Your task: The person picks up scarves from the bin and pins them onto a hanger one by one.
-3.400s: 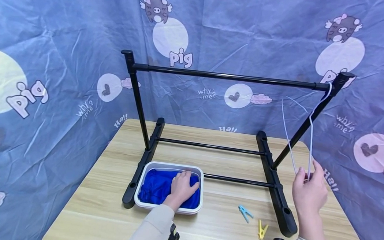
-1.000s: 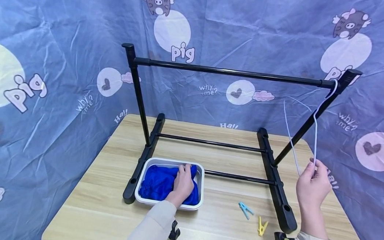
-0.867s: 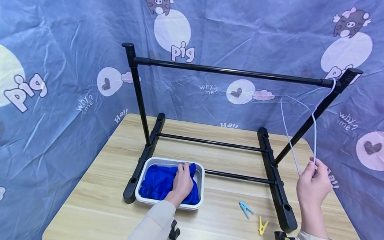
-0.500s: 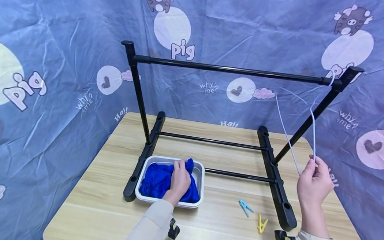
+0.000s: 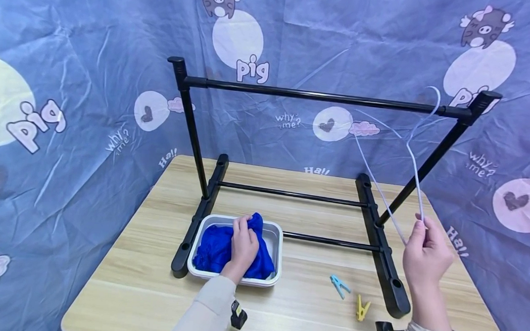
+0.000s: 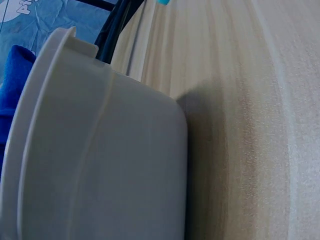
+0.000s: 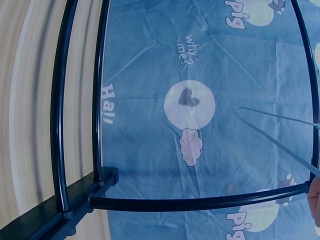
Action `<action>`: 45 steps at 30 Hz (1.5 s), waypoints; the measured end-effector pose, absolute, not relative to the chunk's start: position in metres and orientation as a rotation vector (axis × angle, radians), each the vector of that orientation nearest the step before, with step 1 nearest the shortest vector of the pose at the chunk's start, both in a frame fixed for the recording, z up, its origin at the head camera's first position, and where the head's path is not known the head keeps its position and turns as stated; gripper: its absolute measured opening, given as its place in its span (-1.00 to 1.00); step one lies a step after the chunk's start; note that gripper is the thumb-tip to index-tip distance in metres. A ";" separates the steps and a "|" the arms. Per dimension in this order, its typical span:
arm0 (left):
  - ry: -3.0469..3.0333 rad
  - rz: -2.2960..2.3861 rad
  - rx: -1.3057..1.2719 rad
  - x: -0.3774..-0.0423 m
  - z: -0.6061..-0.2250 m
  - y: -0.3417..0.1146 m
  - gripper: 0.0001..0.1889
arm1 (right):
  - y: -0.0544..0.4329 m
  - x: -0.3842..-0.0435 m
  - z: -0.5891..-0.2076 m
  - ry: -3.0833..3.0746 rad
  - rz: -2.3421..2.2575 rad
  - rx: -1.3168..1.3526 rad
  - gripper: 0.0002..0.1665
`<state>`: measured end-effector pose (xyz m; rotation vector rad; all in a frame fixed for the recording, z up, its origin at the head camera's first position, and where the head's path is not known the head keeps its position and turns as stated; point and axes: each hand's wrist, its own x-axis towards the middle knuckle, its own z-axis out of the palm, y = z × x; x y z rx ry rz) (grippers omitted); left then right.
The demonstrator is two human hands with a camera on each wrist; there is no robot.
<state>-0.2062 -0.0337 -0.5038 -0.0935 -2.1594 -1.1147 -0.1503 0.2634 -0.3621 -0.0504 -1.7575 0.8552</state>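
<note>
In the head view, my left hand (image 5: 244, 244) pinches a bunched-up fold of blue cloth (image 5: 214, 246) inside a white plastic basin (image 5: 193, 268). One corner of the cloth sticks up past the fingertips. Off to the right, my right hand (image 5: 428, 254) grips a thin white wire hanger (image 5: 414, 164) by its lower end. The hanger stands tilted, its hook level with the rack's top bar; I cannot tell whether they touch. The left wrist view is filled by the basin's outer wall (image 6: 115, 150), while the right wrist view catches only the edge of the right hand (image 7: 315, 200).
A black rack (image 5: 315, 94) with two low crossbars stands on the wooden table (image 5: 147, 300). Near its right foot lie a light-blue clothespin (image 5: 339, 285) and a yellow clothespin (image 5: 362, 309). Patterned blue fabric (image 5: 115, 75) hangs around the table.
My right hand has shifted slightly left, and the hanger has swung left, its hook leaving the bar's right end. The left hand has drawn a fold of cloth up and left within the basin.
</note>
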 end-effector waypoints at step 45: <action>-1.777 -1.333 -0.107 -0.202 -0.427 -0.049 -0.73 | 0.240 -0.149 -0.425 -1.662 0.959 0.502 -0.88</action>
